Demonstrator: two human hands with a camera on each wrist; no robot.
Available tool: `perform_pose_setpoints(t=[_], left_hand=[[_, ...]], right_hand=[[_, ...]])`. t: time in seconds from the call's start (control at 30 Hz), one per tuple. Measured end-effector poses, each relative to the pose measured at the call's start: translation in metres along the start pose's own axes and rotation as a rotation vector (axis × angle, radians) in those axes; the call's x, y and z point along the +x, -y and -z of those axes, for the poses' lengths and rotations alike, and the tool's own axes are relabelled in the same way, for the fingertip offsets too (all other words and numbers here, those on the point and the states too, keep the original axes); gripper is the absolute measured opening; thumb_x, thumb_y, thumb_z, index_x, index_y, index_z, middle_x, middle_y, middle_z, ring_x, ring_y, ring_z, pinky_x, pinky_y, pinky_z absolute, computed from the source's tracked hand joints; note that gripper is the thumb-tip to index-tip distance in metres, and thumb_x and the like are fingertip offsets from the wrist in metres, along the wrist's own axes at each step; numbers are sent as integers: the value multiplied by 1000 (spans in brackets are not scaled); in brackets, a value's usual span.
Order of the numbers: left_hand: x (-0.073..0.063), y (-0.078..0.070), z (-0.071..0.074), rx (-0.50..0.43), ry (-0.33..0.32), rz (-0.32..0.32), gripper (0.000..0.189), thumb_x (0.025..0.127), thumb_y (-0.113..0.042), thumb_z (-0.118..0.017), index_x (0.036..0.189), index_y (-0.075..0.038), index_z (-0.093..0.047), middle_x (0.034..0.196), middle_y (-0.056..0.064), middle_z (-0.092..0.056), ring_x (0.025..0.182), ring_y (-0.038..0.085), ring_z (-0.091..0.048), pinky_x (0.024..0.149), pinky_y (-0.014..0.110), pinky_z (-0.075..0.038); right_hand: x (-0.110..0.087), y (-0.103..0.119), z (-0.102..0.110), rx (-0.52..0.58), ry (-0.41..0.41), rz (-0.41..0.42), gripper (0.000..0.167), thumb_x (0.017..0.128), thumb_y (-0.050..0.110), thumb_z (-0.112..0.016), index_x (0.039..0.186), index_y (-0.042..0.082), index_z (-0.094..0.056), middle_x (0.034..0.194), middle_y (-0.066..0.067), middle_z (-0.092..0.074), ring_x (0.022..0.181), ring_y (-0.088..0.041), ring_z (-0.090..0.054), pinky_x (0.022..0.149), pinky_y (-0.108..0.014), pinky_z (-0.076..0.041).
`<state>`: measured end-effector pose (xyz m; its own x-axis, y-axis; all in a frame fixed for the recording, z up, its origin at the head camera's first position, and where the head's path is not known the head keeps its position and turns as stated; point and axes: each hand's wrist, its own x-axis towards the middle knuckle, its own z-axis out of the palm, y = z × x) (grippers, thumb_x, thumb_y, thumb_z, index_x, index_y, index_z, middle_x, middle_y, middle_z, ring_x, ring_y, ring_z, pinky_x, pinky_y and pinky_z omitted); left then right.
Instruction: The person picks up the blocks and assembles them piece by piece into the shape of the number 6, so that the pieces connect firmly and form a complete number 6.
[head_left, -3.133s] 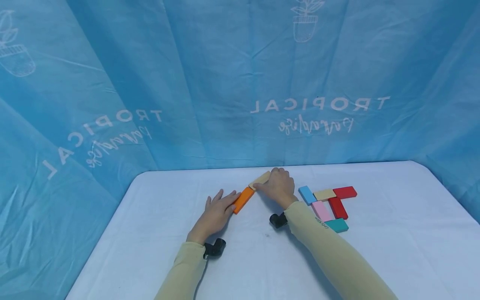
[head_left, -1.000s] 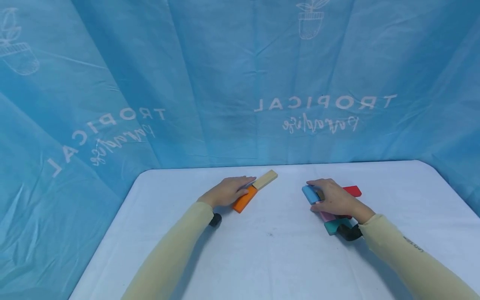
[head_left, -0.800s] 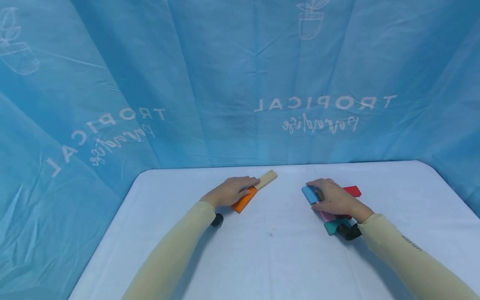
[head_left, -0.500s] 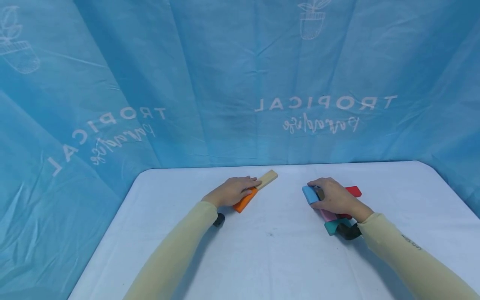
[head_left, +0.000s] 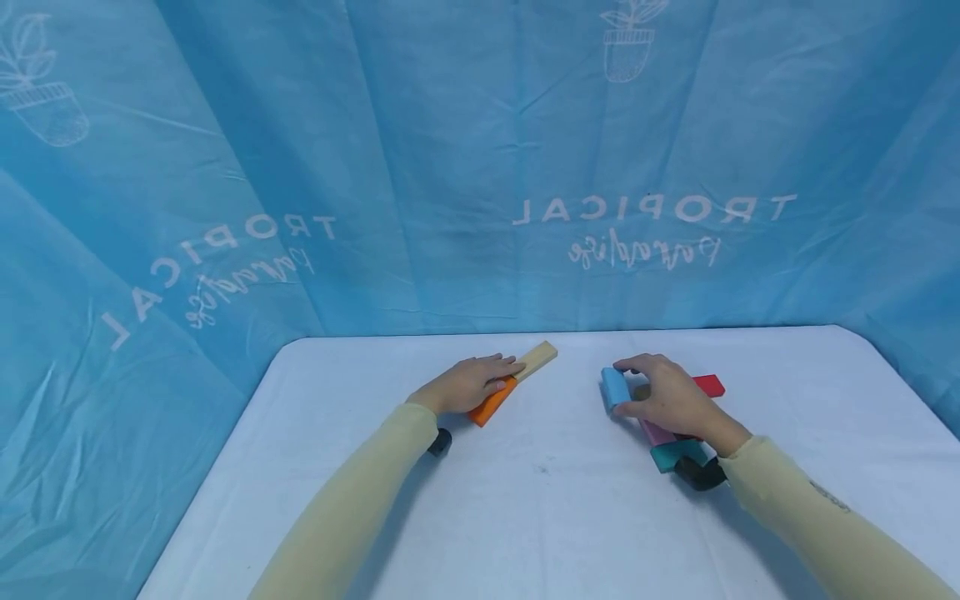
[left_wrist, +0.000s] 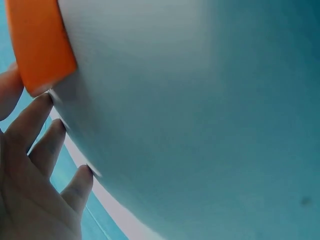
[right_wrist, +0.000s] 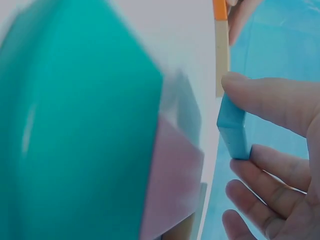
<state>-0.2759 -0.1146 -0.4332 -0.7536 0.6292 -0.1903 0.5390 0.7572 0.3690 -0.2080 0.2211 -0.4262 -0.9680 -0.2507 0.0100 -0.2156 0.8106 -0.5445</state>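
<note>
In the head view my left hand (head_left: pixel 468 384) rests on an orange block (head_left: pixel 491 407), its fingertips reaching a plain wood block (head_left: pixel 537 359) set end to end with it. The left wrist view shows those fingers nearly straight, by the end of the orange block (left_wrist: pixel 42 45). My right hand (head_left: pixel 667 396) pinches a light blue block (head_left: pixel 615 388) between thumb and forefinger; the right wrist view has this blue block (right_wrist: pixel 234 125) raised off the table. Under and around that hand lie a pink block (head_left: pixel 656 431), a teal block (head_left: pixel 677 454) and a red block (head_left: pixel 709 385); the hand partly hides others.
A white-covered table (head_left: pixel 495 517) carries the blocks, which lie toward its far side. Behind it hangs a blue printed curtain (head_left: pixel 465 167). A black wrist camera (head_left: pixel 701 473) sits close over the teal block.
From the plain wood block, my right hand has moved right to the block group. It has just lifted the blue block slightly up and left. My left hand has shifted onto the blocks' joint.
</note>
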Motion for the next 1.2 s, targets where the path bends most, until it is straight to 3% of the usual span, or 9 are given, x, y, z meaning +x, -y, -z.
perform_pose_setpoints(t=[0.4,0.9,1.2], left_hand=[[2,2,-1,-28,3,15,48,109,-29,-46,156,-31,-40,161,-5,-35,150,21,-28,121,47,-25],[0,0,-2,-31,14,54,48,108,-30,-46,156,-33,-39,162,-5,-34,150,23,-28,120,49,-25],[-1,-2,0,-20,12,53,48,108,-31,-46,156,-34,-39,162,-5,-34,150,24,-28,120,52,-25]], right_hand=[[-12,26,-6,34,-47,100,70,77,30,-88,136,7,-60,133,-16,-60,117,-37,-58,86,-53,-57],[-21,61,-27,20,-35,125,74,70,30,-93,135,14,-62,133,-11,-60,118,-31,-58,85,-49,-58],[-20,76,-39,40,-21,139,70,71,32,-93,133,16,-65,131,-7,-62,116,-27,-59,88,-49,-57]])
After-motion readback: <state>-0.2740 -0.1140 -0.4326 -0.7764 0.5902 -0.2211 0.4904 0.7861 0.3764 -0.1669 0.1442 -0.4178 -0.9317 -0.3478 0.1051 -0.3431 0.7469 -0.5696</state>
